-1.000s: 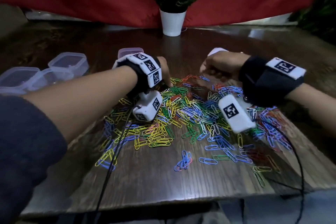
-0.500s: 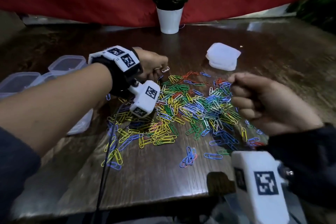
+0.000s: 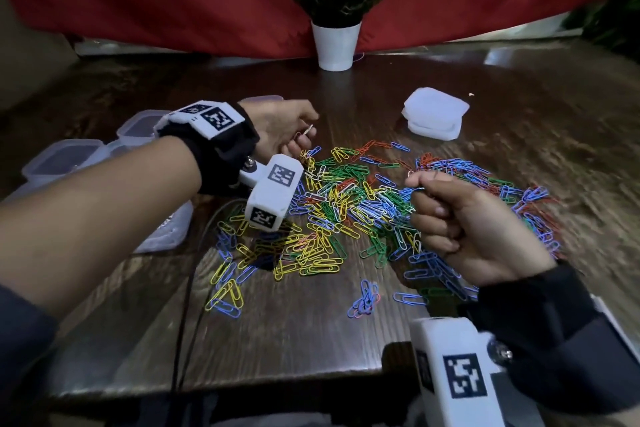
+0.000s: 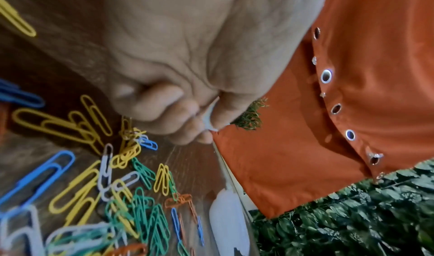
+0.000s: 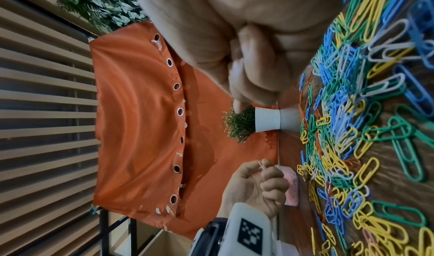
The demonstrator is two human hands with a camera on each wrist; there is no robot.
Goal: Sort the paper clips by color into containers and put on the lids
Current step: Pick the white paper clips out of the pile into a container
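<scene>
A heap of paper clips (image 3: 346,211) in blue, yellow, green, red and white covers the middle of the wooden table (image 3: 294,340). My left hand (image 3: 304,135) hovers at the heap's far left edge, pinching a white clip (image 3: 309,129) between thumb and fingers; the left wrist view also shows this white clip (image 4: 210,119). My right hand (image 3: 415,180) is held above the right side of the heap, curled into a fist, with the thin end of a clip (image 3: 410,173) poking out at thumb and forefinger. Clear containers (image 3: 62,159) stand open at the left.
A stack of white lids (image 3: 434,114) lies beyond the heap at the right. A potted plant (image 3: 339,45) stands at the back before a red curtain. One pink-tinted container (image 3: 266,99) peeks out behind my left hand. A black cable (image 3: 183,322) runs to the near edge.
My right hand drew back from the lids to the near right of the heap, staying fisted. My left hand shifted left and now holds a white clip up.
</scene>
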